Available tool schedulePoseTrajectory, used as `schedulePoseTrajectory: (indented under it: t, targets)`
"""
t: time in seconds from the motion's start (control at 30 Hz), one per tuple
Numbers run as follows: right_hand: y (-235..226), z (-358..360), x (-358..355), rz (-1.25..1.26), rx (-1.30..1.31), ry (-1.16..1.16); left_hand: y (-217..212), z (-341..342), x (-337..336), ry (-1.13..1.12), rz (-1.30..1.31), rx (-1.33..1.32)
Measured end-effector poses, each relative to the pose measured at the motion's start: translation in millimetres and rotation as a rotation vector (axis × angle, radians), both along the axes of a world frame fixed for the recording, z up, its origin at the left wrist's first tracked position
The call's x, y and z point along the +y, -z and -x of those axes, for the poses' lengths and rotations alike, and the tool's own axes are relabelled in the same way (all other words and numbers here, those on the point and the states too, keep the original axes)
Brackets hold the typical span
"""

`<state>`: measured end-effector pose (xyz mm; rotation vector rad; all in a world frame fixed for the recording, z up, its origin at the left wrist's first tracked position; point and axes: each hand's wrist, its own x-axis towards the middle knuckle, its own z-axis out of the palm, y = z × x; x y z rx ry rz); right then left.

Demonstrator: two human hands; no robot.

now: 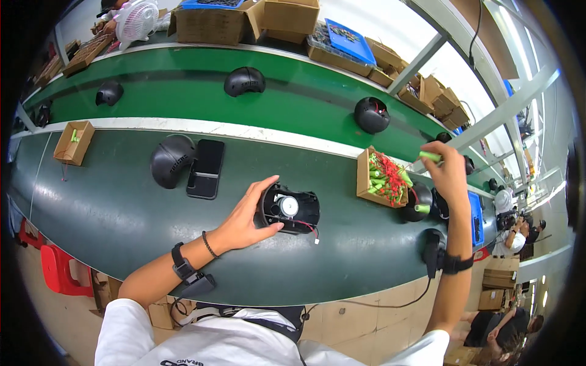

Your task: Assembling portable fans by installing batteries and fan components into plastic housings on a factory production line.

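**Green cylinder [430, 157] pinched, black housing [303, 210] held**

Left of the cardboard box [362, 175], the left hand [244, 220] holds the housing, thumb and fingers spread. Right of the box, the right hand [450, 172] pinches the cylinder between its fingertips. A domed shell [171, 160] lies farther left.

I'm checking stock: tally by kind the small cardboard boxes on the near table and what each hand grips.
Cardboard boxes: 2
Black housing, left hand: 1
Green cylinder, pinched in right hand: 1
Total: 4
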<state>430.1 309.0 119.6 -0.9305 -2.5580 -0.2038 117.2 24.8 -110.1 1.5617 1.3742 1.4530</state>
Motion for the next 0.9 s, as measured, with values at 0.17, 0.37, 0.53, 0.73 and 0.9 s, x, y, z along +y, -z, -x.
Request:
schedulePoseTrajectory:
  t: [0.17, 0.37, 0.53, 0.73, 0.9]
  targets:
    - [-4.0, 17.2, -11.2, 0.033, 0.041, -0.024, 9.2, 1.0, 1.4, -0.019, 0.008, -0.072]
    - [-8.1, -0.2, 4.3, -0.132, 0.095, -0.002, 4.8, 1.2, -1.5, -0.015, 0.009, -0.054]
    - [-16.1, 29.7, -26.6, 0.247, 0.479, -0.145, 8.8, 0.8, -1.2, -0.037, -0.012, 0.000]
    - [63.6, 97.6, -207.4, 1.008, 0.928, -0.357, 3.8, 4.1, -6.6, -0.004, 0.004, 0.032]
    - [116.0, 138.3, -334.0, 1.147, 0.737, -0.680, 5.2, -5.7, 1.7, 0.012, 0.002, 0.056]
